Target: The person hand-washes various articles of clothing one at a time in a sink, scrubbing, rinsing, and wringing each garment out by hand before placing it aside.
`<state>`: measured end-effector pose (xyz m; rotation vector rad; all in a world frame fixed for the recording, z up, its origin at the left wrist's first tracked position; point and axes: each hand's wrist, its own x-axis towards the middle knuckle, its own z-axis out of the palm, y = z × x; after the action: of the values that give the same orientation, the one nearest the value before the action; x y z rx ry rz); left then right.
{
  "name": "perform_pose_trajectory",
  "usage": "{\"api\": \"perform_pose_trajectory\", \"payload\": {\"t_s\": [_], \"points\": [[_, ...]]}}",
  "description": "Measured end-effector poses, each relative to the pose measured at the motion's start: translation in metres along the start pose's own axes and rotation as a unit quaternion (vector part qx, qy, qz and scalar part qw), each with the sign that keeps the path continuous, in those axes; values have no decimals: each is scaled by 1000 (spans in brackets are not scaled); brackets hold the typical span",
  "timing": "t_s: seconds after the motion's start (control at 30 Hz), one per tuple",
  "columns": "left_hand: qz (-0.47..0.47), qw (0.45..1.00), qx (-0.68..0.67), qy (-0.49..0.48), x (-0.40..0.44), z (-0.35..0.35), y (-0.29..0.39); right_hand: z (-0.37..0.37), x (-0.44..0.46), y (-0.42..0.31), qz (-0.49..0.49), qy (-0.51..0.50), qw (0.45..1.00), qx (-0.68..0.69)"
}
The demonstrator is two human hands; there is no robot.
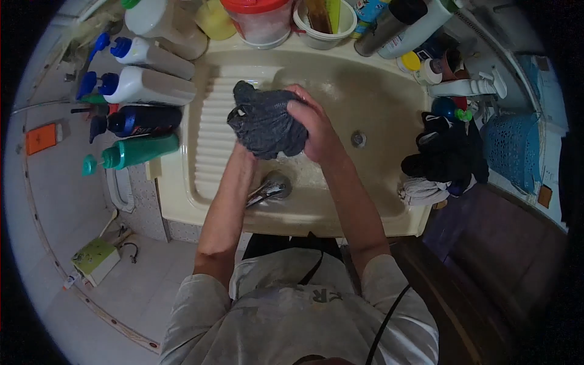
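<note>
A bunched, wet-looking dark grey cloth (267,125) is held up over the washboard sink (377,201), between the ribbed side and the basin. My right hand (310,125) grips its right side, with the thumb on top and the fingers partly behind the folds. From below, my left hand (248,152) holds the cloth; the fabric covers most of that hand and its fingers. Just under the cloth and between my forearms is a metal faucet (275,186). The drain (359,139) lies to the right of my right hand.
Pump bottles, including a white one (149,86) and a green one (143,150), line the left. A red-lidded tub (258,21) and white bowl (325,30) stand behind. Dark clothes (447,152) lie on the right rim near a blue basket (514,152).
</note>
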<state>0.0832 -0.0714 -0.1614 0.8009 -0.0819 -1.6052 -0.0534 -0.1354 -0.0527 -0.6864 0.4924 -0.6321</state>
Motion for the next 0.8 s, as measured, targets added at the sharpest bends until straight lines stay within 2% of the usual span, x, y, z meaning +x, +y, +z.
{"api": "perform_pose_trajectory", "payload": {"t_s": [0.03, 0.07, 0.1, 0.13, 0.17, 0.2, 0.23, 0.27, 0.3, 0.33, 0.37, 0.4, 0.47, 0.5, 0.57, 0.63, 0.67, 0.73, 0.77, 0.8], "points": [[42, 999, 17, 12, -8, -8, 16, -7, 18, 6, -38, 18, 992, -115], [62, 991, 109, 55, -9, -60, 30, -12, 39, 13, -41, 18, 993, -112], [80, 972, 199, 98, -7, -107, 38, -15, 61, 24, -5, 7, 975, -221], [75, 971, 204, 98, -8, -109, 45, -17, 77, 40, 34, -2, 945, -325], [118, 915, 358, 144, -11, -103, 56, -23, 92, 74, 34, 2, 947, -320], [159, 831, 501, 183, -13, -94, 68, -30, 107, 117, -35, 50, 862, -503], [197, 721, 629, 214, -13, -83, 81, -32, 118, 140, -103, 96, 736, -662], [203, 836, 467, 203, -17, -64, 88, 14, 92, 111, 2, 126, 785, -606], [198, 919, 283, 192, -30, -49, 79, 21, 75, 126, -42, 126, 791, -597], [241, 903, 305, 181, -41, -46, 63, 30, 59, 141, -88, 126, 796, -585], [272, 825, 440, 229, -50, -84, 35, 45, 34, 149, -146, 145, 775, -598], [361, 690, 575, 250, -66, -78, 17, 53, 15, 165, -198, 189, 719, -639], [368, 503, 759, 186, -67, -104, 18, 37, 5, 170, -152, 112, 723, -665], [373, 500, 755, 204, -49, -105, 22, 13, 33, 187, -240, 141, 659, -699], [147, 446, 855, 219, -4, -59, 72, -11, 95, 180, -317, 146, 593, -726], [177, 428, 845, 265, 49, -62, 85, -11, 141, 145, -156, 181, 673, -700], [179, 428, 847, 258, 51, -59, 85, -9, 142, 145, -155, 188, 672, -699], [169, 441, 838, 275, 44, -53, 81, -4, 133, 144, -23, 239, 637, -733], [259, 522, 777, 238, 26, -56, 74, 4, 119, 137, -30, 243, 633, -734], [342, 592, 703, 195, -6, -65, 59, 21, 86, 134, -88, 213, 669, -707]]}}
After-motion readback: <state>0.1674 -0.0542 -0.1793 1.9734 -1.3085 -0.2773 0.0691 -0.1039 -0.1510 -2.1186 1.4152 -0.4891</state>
